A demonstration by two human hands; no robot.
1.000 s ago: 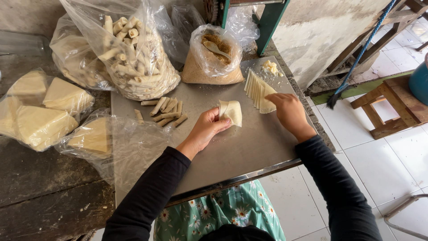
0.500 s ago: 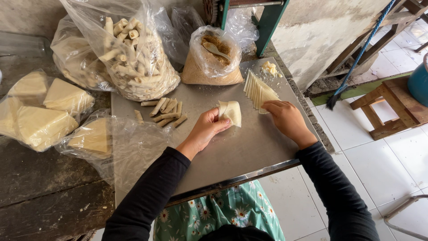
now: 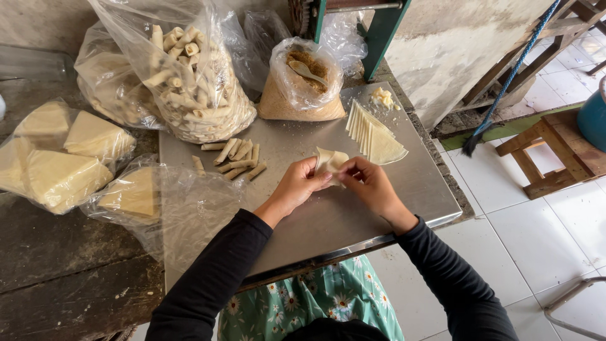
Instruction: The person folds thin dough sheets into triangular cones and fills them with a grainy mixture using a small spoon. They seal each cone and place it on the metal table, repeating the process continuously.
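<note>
Head view: both hands meet over the metal tray [image 3: 416, 183], just in front of its fanned stack of wrappers [image 3: 374, 136]. The left hand [image 3: 297, 186] and right hand [image 3: 369, 183] each pinch an edge of one pale pastry wrapper [image 3: 331, 160] between thumb and fingertips. It looks thin, limp and light, likely to tear, so it is best gripped gently at the corners.

Matt metal tabletop [image 3: 328, 221], glossy clear plastic bags [image 3: 189, 69], pale matt dough wrapper [image 3: 331, 160], rough wood stool [image 3: 555, 151].
</note>
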